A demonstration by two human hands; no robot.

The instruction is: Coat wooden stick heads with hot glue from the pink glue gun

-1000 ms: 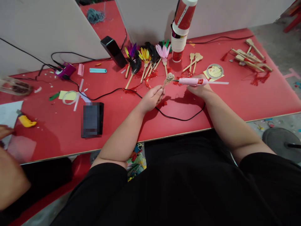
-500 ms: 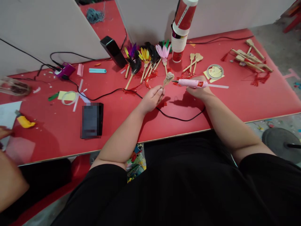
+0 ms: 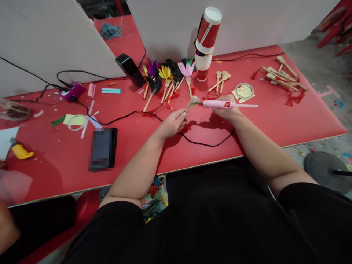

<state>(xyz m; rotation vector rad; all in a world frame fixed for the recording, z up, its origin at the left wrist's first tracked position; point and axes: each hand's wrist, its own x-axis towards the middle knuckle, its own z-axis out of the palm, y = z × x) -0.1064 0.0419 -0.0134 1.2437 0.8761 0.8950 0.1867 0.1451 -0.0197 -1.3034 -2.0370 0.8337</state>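
My left hand (image 3: 173,123) pinches the handle of a small wooden stick with a carved, pale head (image 3: 194,99), tilted up and away from me. My right hand (image 3: 226,113) is wrapped round a pink glue gun (image 3: 218,104). A clear glue stick (image 3: 249,106) pokes out of its back end. The gun's metal nozzle lies at the edge of the carved head; whether they touch I cannot tell. Just behind stand sticks topped with feathers, among them a pink one (image 3: 186,69) and a yellow one (image 3: 165,73), with red tassels around them.
Stacked paper cups (image 3: 203,62) rise by the wall. Wooden sticks (image 3: 284,77) lie at the right, near a tape roll (image 3: 244,91). A black cord (image 3: 129,114) crosses the red table (image 3: 154,154). Leftward are a blurred-screen device (image 3: 102,149) and a yellow cutter (image 3: 22,151).
The glue gun's nozzle and the carved head have come closer together. The whole view has shifted a little. At the left edge, another person's arm has drawn back.
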